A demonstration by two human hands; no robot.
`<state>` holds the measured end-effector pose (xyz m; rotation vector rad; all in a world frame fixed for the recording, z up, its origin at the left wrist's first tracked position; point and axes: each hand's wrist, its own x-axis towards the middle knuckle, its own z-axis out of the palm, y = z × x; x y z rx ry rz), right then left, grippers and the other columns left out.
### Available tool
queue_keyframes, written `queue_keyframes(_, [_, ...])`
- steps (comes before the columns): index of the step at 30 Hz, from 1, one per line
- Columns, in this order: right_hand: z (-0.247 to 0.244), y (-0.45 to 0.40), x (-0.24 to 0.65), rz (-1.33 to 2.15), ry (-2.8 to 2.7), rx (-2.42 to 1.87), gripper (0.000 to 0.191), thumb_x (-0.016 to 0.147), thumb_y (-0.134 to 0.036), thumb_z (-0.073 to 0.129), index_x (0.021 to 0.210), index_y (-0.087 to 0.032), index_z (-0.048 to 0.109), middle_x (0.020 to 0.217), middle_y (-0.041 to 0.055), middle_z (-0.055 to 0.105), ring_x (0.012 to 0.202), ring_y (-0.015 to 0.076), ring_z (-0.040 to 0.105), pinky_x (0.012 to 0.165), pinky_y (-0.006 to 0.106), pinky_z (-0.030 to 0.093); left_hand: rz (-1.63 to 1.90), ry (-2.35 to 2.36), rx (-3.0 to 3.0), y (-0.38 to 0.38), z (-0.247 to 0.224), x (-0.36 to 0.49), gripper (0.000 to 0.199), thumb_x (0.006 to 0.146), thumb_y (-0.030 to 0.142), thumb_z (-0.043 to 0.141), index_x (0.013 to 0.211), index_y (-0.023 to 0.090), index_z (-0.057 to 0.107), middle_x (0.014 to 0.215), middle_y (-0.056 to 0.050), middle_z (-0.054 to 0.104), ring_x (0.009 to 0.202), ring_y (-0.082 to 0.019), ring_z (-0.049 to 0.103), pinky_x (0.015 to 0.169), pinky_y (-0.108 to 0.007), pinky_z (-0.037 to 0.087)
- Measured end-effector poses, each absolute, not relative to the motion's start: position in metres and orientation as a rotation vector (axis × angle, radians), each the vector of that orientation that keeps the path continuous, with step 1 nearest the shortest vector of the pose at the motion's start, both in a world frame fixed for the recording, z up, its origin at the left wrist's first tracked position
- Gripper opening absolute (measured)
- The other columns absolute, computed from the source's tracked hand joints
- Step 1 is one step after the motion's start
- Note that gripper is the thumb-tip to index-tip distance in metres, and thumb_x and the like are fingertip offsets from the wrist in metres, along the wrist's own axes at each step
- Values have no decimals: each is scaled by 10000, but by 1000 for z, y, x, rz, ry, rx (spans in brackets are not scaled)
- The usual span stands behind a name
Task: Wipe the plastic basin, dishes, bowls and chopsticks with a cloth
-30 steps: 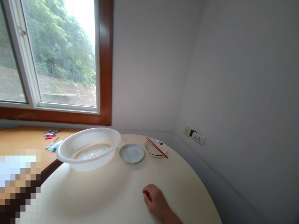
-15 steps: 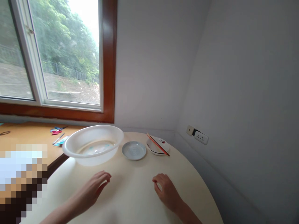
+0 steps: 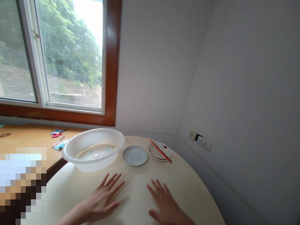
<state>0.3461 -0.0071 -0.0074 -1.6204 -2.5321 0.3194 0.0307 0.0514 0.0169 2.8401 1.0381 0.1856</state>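
Note:
My left hand [image 3: 106, 195] is spread palm down over the pale round table [image 3: 136, 206], nearest to a translucent white basin [image 3: 93, 164]. Fingers apart, my right hand [image 3: 162, 200] is also palm down, to the right of it. Neither hand holds anything. Beyond them, a small light-grey plate [image 3: 135, 155] lies between the basin and a white bowl [image 3: 156, 153] with a dark line and a red mark. A pair of reddish chopsticks [image 3: 160, 150] rests slantwise across the bowl.
A wooden desk [image 3: 25, 137] stands at left, with scissors [image 3: 58, 131], a pen [image 3: 58, 141] and a blue packet [image 3: 62, 143] on it. Behind are a brown-framed window [image 3: 111, 78] and grey walls. A power socket [image 3: 204, 142] is mounted on the right wall.
Both hands have gone from loosely curled to flat and spread. My left hand has shifted slightly right. The basin, plate, bowl and chopsticks keep their places; the view has tilted slightly.

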Motion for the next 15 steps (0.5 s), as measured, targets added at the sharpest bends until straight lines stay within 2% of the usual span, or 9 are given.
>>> queue_keyframes(4, [-31, 3, 350, 243, -2606, -1487, 636, 861, -584, 379, 1417, -350, 176, 1486, 71, 177, 1357, 315, 173, 1084, 547, 131, 167, 1017, 2850, 54, -3, 30, 577, 881, 540, 324, 1408, 385, 146, 1473, -19, 176, 1338, -306, 208, 1070, -549, 207])
queue_keyframes(10, [-61, 19, 358, -85, -2641, -1384, 622, 878, -555, 371, 1419, -376, 124, 1462, 72, 240, 1316, 306, 293, 1055, 504, 254, 387, 956, 2955, 57, -14, 27, 599, 870, 515, 399, 1404, 398, 155, 1441, 0, 272, 1299, -264, 331, 1089, -444, 247])
queue_keyframes(15, [-76, 26, 361, -300, -2641, -1356, 573, 906, -512, 328, 1421, -375, 119, 1425, 81, 331, 1262, 303, 392, 993, 482, 348, 413, 951, 2988, 58, -17, 27, 591, 878, 510, 382, 1409, 389, 154, 1440, -12, 297, 1293, -257, 354, 1078, -434, 265])
